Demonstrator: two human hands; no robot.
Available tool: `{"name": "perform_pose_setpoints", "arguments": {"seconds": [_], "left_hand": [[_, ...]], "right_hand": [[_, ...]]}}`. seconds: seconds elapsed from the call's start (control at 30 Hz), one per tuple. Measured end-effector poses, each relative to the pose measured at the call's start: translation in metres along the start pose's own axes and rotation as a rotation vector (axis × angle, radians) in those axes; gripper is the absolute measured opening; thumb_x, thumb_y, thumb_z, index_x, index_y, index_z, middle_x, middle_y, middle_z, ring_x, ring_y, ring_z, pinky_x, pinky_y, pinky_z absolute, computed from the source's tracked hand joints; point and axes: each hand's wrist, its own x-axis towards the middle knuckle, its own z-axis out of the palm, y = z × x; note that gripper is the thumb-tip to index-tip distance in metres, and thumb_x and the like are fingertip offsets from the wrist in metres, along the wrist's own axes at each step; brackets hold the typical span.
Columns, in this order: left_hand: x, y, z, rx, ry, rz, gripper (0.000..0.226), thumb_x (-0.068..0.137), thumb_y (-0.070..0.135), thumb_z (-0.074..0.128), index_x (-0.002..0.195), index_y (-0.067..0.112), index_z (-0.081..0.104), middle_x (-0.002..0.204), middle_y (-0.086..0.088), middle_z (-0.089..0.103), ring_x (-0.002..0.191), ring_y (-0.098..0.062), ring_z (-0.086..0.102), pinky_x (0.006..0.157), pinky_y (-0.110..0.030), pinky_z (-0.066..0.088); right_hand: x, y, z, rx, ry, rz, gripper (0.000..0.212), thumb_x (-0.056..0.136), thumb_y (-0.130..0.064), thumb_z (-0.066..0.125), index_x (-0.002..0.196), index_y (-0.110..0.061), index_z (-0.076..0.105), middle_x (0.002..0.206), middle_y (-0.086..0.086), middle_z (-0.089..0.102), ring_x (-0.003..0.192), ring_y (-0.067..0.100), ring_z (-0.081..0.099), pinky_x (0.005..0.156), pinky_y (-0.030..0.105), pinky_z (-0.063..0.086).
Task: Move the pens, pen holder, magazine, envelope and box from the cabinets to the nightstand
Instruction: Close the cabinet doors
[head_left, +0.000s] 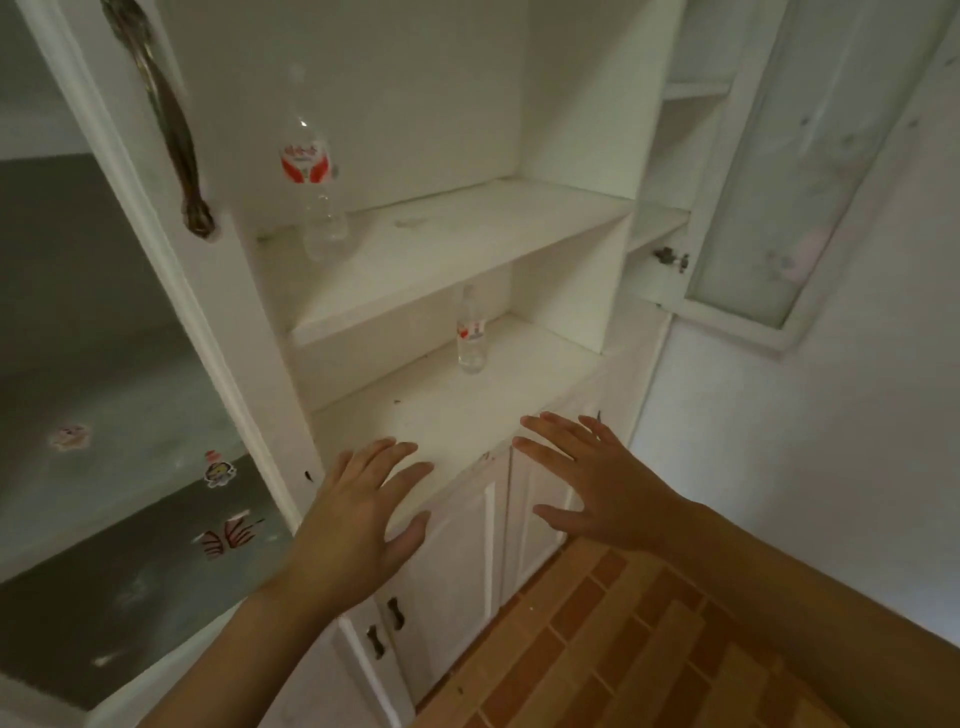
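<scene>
The head view looks down into an open white cabinet (566, 291) with its glass doors swung wide. The left hand (358, 519) and the right hand (592, 483) are both stretched out in front of the lower shelf (441, 415), fingers straight and spread apart, holding nothing. They hover near the shelf's front edge; whether the fingertips touch it cannot be told.

On the upper shelf (467, 234) stands a clear bottle with a red label (311, 171). A second, smaller bottle (471, 332) stands on the lower shelf. Below the hands are two closed lower doors (467, 545) with small dark handles. The left glass door (119, 415) carries stickers and a long metal handle, and the right glass door (769, 171) hangs open. A brick-pattern floor (649, 623) shows at lower right.

None of the pens, pen holder, magazine, envelope or box is visible anywhere here, and the nightstand is out of sight. These open shelves hold no task items, so either they are already moved or they sit behind the closed lower doors; the pictures cannot settle which.
</scene>
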Motion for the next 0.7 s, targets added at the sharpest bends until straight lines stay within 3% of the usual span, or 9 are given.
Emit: {"name": "perform_pose_setpoints", "arguments": {"seconds": [0.23,0.7], "left_hand": [[0.075,0.061,0.022,0.030,0.001,0.088,0.050,0.096,0.054,0.051,0.139,0.030,0.059,0.149,0.002,0.053,0.143,-0.024,0.043,0.113,-0.055,0.040],[0.250,0.249,0.091,0.009,0.027,0.223,0.051,0.096,0.055,0.049,0.138,0.030,0.059,0.146,0.003,0.055,0.141,-0.022,0.044,0.114,-0.054,0.039]], "right_hand": [[-0.056,0.076,-0.026,0.006,0.028,0.077,0.072,0.100,-0.069,0.040,0.160,-0.029,0.035,0.173,-0.006,0.020,0.160,0.014,0.014,0.128,0.052,0.019],[-0.195,0.278,-0.112,-0.066,0.066,0.255,0.070,0.100,-0.067,0.043,0.160,-0.032,0.035,0.172,-0.009,0.022,0.159,0.012,0.017,0.129,0.038,0.008]]}}
